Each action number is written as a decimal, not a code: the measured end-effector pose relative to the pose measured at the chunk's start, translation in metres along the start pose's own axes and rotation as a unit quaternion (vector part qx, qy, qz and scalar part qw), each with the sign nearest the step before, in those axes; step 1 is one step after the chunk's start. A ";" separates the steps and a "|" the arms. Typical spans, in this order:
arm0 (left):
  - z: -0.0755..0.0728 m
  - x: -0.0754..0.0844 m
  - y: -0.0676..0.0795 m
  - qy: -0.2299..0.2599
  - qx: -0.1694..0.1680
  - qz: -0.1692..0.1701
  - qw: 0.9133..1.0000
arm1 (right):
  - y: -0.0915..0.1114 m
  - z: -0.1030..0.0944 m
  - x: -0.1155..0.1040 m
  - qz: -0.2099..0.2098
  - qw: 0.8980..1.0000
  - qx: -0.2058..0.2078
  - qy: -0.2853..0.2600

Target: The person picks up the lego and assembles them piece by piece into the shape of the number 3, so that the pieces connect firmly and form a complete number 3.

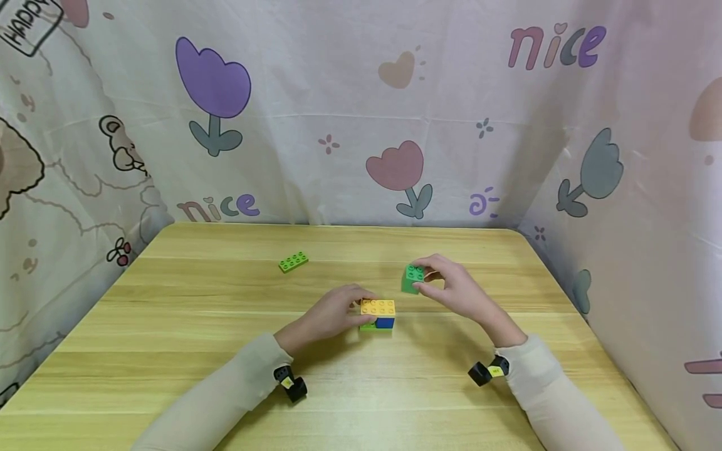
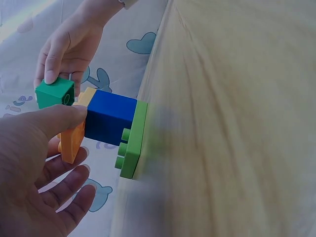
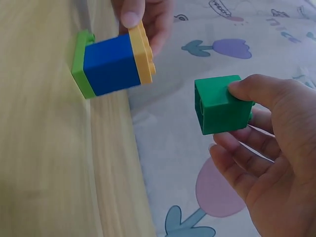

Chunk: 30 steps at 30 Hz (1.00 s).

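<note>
My left hand (image 1: 336,311) pinches the yellow-orange plate (image 1: 386,307) on top of a small stack of toy building bricks. Beneath that plate sits a blue brick (image 2: 111,116), over one end of a light green studded plate (image 2: 134,143) at the bottom. Several studs of the green plate show bare beside the blue brick. My right hand (image 1: 458,289) holds a green brick (image 3: 222,104) between thumb and fingers, studs up. This brick is raised off the table, behind and to the right of the stack, apart from it.
A second light green studded plate (image 1: 293,262) lies on the wooden table (image 1: 186,351), behind and left of the stack. A patterned cloth (image 1: 316,75) hangs behind the table and along its sides.
</note>
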<state>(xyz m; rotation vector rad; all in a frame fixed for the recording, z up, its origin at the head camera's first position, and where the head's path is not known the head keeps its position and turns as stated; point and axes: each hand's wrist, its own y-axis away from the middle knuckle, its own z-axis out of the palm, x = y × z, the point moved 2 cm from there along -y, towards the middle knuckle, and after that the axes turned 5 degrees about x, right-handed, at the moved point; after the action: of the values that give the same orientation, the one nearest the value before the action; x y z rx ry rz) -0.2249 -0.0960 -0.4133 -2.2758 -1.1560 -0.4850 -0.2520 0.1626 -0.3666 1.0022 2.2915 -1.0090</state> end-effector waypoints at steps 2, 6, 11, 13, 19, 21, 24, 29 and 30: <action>0.000 0.000 0.000 0.002 -0.001 0.000 1.000 | 0.000 0.003 -0.002 -0.002 1.000 -0.002 -0.009; 0.001 -0.002 0.000 0.008 -0.002 0.002 1.000 | -0.001 0.010 -0.006 0.000 1.000 -0.011 -0.024; 0.000 -0.002 0.000 0.012 -0.001 0.007 1.000 | -0.002 0.017 -0.009 0.000 0.999 -0.023 -0.038; 0.000 -0.002 0.000 0.013 -0.001 0.007 1.000 | -0.002 0.019 -0.010 -0.003 0.999 -0.026 -0.042; 0.001 -0.003 -0.001 0.011 -0.002 0.007 1.000 | -0.002 0.026 -0.011 -0.008 0.998 -0.043 -0.050; 0.002 -0.003 -0.001 0.010 -0.001 0.011 1.000 | -0.002 0.028 -0.012 -0.010 0.997 -0.049 -0.052; 0.002 -0.005 -0.001 0.009 0.000 0.017 1.000 | -0.002 0.029 -0.013 -0.012 0.997 -0.057 -0.047; 0.002 -0.006 -0.001 0.008 0.001 0.019 1.000 | -0.001 0.033 -0.014 -0.021 0.997 -0.066 -0.030; 0.002 -0.006 -0.001 0.008 0.001 0.018 1.000 | -0.001 0.034 -0.014 -0.024 0.997 -0.067 -0.026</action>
<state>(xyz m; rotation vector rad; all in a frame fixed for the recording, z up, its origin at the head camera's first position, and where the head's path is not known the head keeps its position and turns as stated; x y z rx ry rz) -0.2286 -0.0979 -0.4180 -2.2823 -1.1054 -0.4872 -0.2407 0.1299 -0.3789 0.8605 2.3163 -0.8772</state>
